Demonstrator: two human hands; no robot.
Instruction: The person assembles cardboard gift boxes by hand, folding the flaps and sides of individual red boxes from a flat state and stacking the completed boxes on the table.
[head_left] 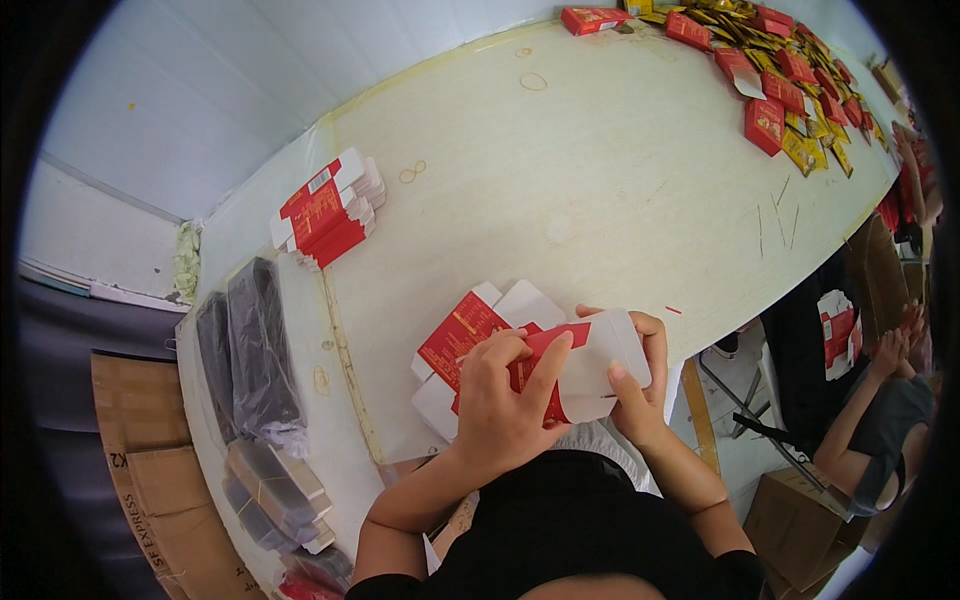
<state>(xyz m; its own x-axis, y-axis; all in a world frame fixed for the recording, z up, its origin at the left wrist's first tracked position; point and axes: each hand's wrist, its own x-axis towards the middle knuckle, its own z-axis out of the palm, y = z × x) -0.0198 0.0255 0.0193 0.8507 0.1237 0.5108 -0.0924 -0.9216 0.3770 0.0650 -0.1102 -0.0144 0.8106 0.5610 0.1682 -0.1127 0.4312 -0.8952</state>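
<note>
Close in front of my body, a small red carton (600, 365) with white inner sides is held between both hands. My left hand (505, 400) grips its red side, the index finger lying along the top panel. Around the white end curls my right hand (643, 375), its thumb pressed on the near white side. Beneath and behind the left hand lie flat red-and-white carton blanks (462, 335) on the pale table (480, 200). The hand covers part of them.
Farther left is a stack of flat carton blanks (325, 210). Dark plastic-wrapped bundles (262, 345) line the left edge. At the far right is a heap of gold sachets (800, 150) among red cartons (765, 125). Another person's hands (890, 350) show at right, above a cardboard box (805, 530).
</note>
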